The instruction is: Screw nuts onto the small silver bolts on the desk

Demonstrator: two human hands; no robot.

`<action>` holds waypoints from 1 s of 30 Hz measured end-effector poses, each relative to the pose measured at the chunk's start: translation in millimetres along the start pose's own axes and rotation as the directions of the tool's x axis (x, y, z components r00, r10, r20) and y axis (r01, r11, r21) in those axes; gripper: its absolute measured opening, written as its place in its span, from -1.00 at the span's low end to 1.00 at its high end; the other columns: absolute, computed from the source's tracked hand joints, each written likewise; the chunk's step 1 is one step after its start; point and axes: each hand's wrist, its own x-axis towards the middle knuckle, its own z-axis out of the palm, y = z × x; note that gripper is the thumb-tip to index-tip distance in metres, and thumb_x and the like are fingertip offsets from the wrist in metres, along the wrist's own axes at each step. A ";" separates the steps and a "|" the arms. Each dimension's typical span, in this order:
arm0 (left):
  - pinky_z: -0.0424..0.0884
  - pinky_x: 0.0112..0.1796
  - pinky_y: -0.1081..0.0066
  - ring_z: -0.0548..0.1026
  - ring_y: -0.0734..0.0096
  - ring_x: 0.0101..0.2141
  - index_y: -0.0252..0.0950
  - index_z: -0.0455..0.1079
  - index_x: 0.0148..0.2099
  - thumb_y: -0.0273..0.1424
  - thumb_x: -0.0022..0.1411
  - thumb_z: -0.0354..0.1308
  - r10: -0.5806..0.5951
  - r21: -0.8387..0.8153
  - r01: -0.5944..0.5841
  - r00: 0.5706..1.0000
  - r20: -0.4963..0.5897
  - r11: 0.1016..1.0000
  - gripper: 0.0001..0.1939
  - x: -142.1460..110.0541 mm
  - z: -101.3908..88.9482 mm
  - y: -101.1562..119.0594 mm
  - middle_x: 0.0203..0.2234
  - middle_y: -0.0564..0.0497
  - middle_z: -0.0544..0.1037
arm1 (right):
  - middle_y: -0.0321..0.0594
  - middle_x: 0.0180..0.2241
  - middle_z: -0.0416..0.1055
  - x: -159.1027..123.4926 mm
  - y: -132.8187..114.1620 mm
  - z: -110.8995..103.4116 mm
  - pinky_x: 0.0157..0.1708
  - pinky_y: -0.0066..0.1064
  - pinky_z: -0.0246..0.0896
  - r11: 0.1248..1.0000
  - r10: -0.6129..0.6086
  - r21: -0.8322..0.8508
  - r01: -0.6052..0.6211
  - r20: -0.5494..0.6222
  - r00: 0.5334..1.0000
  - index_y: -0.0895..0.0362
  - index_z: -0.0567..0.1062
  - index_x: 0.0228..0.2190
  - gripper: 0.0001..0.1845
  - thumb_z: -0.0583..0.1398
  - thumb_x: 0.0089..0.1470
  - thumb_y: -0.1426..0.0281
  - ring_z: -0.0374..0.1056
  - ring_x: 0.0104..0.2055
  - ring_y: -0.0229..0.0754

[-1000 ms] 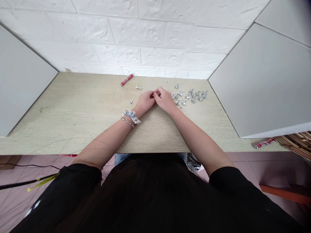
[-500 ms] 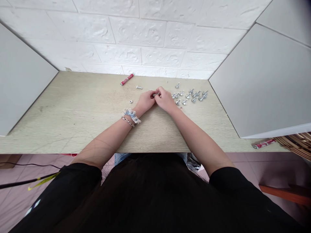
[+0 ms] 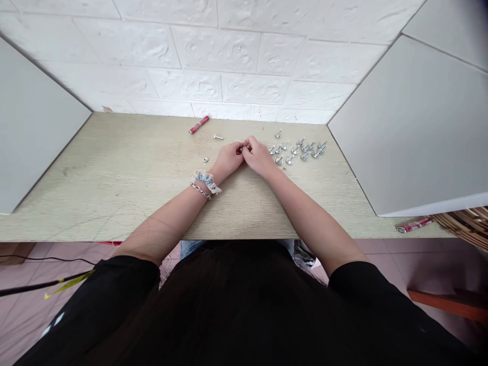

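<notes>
My left hand (image 3: 229,157) and my right hand (image 3: 260,156) meet fingertip to fingertip above the tabletop. Both are closed in a pinch on a small silver bolt (image 3: 244,148), mostly covered by the fingers; whether a nut is on it I cannot tell. Left of my hands lie a loose bolt (image 3: 218,136) on its side and, nearer me, a single nut (image 3: 205,160). Just right of my right hand, several bolts with nuts and washers (image 3: 295,150) are spread in a loose group, many standing on their heads.
A red tube-like stick (image 3: 199,125) lies by the white brick wall (image 3: 198,84). Another red stick (image 3: 414,225) is at the right front edge, beside a woven basket (image 3: 467,226). White panels (image 3: 423,132) flank the wooden tabletop (image 3: 95,178).
Both hands stay in the same place. Only the fingertips shift slightly around the bolt, and less of its metal shows now.
</notes>
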 end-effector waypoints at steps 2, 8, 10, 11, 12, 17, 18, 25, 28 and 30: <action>0.36 -0.20 0.36 0.48 0.31 -0.27 -0.35 0.50 -0.17 -0.49 0.13 -0.01 -0.001 0.004 0.001 1.000 0.002 1.000 -0.71 0.0 -0.1 0.6 -0.29 -0.06 0.60 | -0.19 -0.32 0.43 0.3 0.3 0.2 -0.25 -0.26 0.16 1.000 0.003 0.003 -0.003 0.005 1.000 0.06 0.31 -0.32 -0.87 -0.01 0.08 0.39 0.29 -0.28 -0.10; 0.35 -0.20 0.37 0.47 0.32 -0.28 -0.37 0.50 -0.14 -0.49 0.15 -0.01 0.000 0.016 0.000 1.000 0.009 1.000 -0.69 -0.7 -0.7 1.4 -0.28 -0.08 0.59 | -0.19 -0.34 0.43 0.2 0.0 -0.6 -0.26 -0.26 0.15 1.000 0.008 0.007 -0.009 0.014 1.000 0.06 0.30 -0.32 -0.88 0.00 0.09 0.38 0.30 -0.29 -0.09; 0.34 -0.20 0.37 0.47 0.32 -0.27 -0.37 0.50 -0.12 -0.49 0.15 -0.01 0.007 0.020 -0.007 1.000 0.012 1.000 -0.68 -1.0 -1.0 1.7 -0.27 -0.10 0.59 | -0.20 -0.35 0.44 0.0 -0.4 -0.9 -0.27 -0.27 0.15 1.000 0.014 0.006 -0.014 0.017 1.000 0.05 0.30 -0.32 -0.89 0.00 0.09 0.38 0.30 -0.29 -0.09; 0.34 -0.20 0.37 0.47 0.32 -0.27 -0.38 0.50 -0.11 -0.50 0.15 -0.02 0.008 0.026 -0.009 1.000 0.015 1.000 -0.68 -1.1 -1.1 1.9 -0.27 -0.10 0.59 | -0.20 -0.35 0.44 -0.1 -0.5 -1.0 -0.27 -0.26 0.15 1.000 0.016 0.004 -0.016 0.019 1.000 0.05 0.29 -0.32 -0.89 0.00 0.09 0.38 0.30 -0.29 -0.09; 0.34 -0.21 0.37 0.47 0.31 -0.27 -0.38 0.50 -0.11 -0.50 0.16 -0.02 0.010 0.034 -0.010 1.000 0.017 0.999 -0.68 -1.2 -1.3 2.1 -0.27 -0.11 0.59 | -0.21 -0.35 0.43 -0.1 -0.6 -1.1 -0.27 -0.26 0.15 1.000 0.016 0.002 -0.016 0.021 1.000 0.05 0.29 -0.31 -0.89 0.00 0.09 0.38 0.30 -0.29 -0.09; 0.34 -0.21 0.36 0.47 0.31 -0.28 -0.39 0.49 -0.10 -0.50 0.16 -0.03 0.021 0.051 -0.022 1.000 0.017 0.998 -0.67 -1.5 -1.7 2.4 -0.28 -0.11 0.59 | -0.19 -0.34 0.43 -0.2 -0.9 -1.1 -0.24 -0.25 0.16 1.000 0.012 -0.006 -0.012 0.019 1.000 0.06 0.30 -0.30 -0.88 0.00 0.09 0.38 0.31 -0.26 -0.08; 0.34 -0.22 0.36 0.47 0.31 -0.28 -0.39 0.49 -0.10 -0.50 0.16 -0.03 0.027 0.050 -0.027 1.000 0.016 0.998 -0.67 -1.5 -1.7 2.1 -0.28 -0.11 0.59 | -0.19 -0.33 0.43 -0.3 -1.1 -1.2 -0.24 -0.25 0.16 1.000 0.012 -0.007 -0.011 0.019 1.000 0.06 0.30 -0.30 -0.88 0.00 0.09 0.38 0.31 -0.26 -0.08; 0.33 -0.27 0.39 0.45 0.35 -0.34 -0.36 0.49 -0.16 -0.48 0.16 -0.03 0.050 0.054 -0.050 0.999 0.007 0.997 -0.71 -0.7 -0.9 -0.2 -0.34 -0.06 0.59 | -0.20 -0.34 0.42 -0.4 -1.9 -1.9 -0.25 -0.26 0.16 1.000 0.003 0.006 -0.004 0.023 1.000 0.07 0.29 -0.32 -0.89 -0.01 0.09 0.38 0.30 -0.28 -0.10; 0.32 -0.28 0.38 0.44 0.35 -0.36 -0.37 0.49 -0.18 -0.48 0.16 -0.03 0.055 0.066 -0.055 0.998 0.005 0.996 -0.72 -0.5 -0.5 -0.8 -0.35 -0.07 0.58 | -0.20 -0.34 0.42 -0.3 -1.8 -2.0 -0.24 -0.26 0.16 1.000 0.006 -0.001 -0.006 0.021 1.000 0.07 0.28 -0.32 -0.89 -0.01 0.09 0.39 0.30 -0.27 -0.09; 0.31 -0.29 0.38 0.44 0.35 -0.36 -0.38 0.49 -0.18 -0.48 0.16 -0.02 0.054 0.067 -0.055 0.998 0.009 0.996 -0.72 -0.5 -0.4 -0.9 -0.36 -0.07 0.58 | -0.19 -0.34 0.42 -0.1 -1.8 -1.9 -0.24 -0.25 0.16 1.000 0.004 -0.002 -0.004 0.022 1.000 0.07 0.28 -0.31 -0.89 -0.01 0.09 0.39 0.30 -0.27 -0.09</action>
